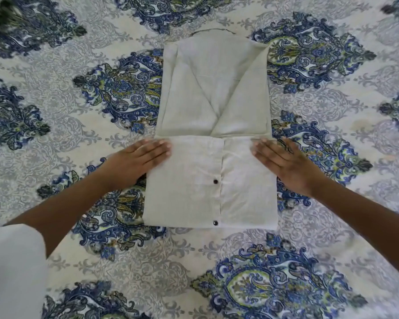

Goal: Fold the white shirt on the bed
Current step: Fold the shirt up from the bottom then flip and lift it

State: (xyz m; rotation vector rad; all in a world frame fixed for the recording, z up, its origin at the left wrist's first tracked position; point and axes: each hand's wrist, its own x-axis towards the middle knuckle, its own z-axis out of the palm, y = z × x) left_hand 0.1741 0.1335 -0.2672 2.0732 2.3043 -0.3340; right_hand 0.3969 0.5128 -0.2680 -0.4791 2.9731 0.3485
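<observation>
The white shirt lies flat in the middle of the bed, its sides and sleeves folded in as a narrow column. Its near part is folded up over the rest, showing the button placket with two dark buttons. My left hand lies flat with straight fingers on the left edge of that folded flap. On the flap's right edge my right hand rests the same way, fingers straight and pointing inward. Both hands press the cloth and grip nothing.
The bed is covered by a quilt with a blue, green and grey paisley pattern, spreading all round the shirt. A white sleeve of my own clothing shows at the lower left.
</observation>
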